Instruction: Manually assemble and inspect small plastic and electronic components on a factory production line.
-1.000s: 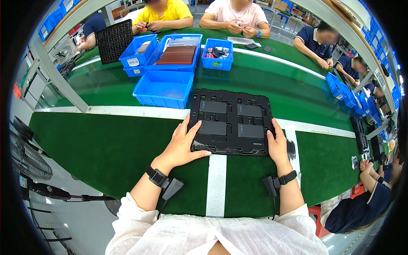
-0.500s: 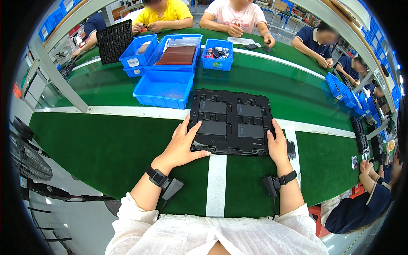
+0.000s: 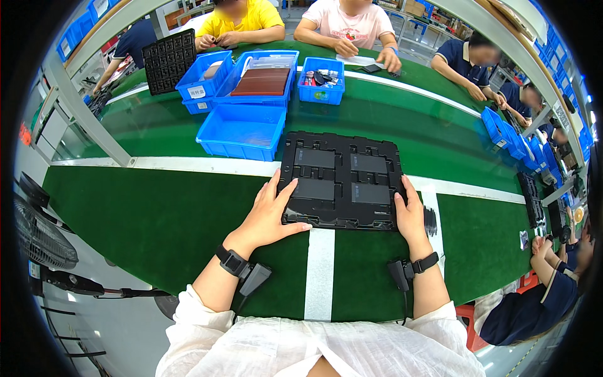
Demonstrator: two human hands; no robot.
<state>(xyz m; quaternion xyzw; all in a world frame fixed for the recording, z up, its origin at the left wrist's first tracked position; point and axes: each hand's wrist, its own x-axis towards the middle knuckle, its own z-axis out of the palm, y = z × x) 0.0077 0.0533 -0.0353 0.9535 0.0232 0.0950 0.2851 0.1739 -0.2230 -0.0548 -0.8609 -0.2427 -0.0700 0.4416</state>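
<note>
A black molded plastic tray (image 3: 342, 210) lies on the green table in front of me. Flat dark rectangular packs, one of them the near-left pack (image 3: 314, 189), sit in its recesses. My left hand (image 3: 267, 210) grips the tray's left side, with fingertips on the rim and the thumb along the front edge. At the opposite side, my right hand (image 3: 409, 210) holds the right edge, its thumb over the rim. The undersides of the fingers are hidden. Each wrist wears a black strap with a small device, such as the right device (image 3: 400, 274).
Beyond the tray's left corner stands a blue bin (image 3: 242, 132). Behind it are a bin with brown sheets (image 3: 262, 81), a bin of small parts (image 3: 321, 81) and an upright black tray (image 3: 169, 61). Co-workers sit across and to the right. A metal post (image 3: 94, 113) rises at left.
My hands and the tray stay put. Across the table, the co-workers' hands have shifted; the one in pink now reaches over the dark flat pieces.
</note>
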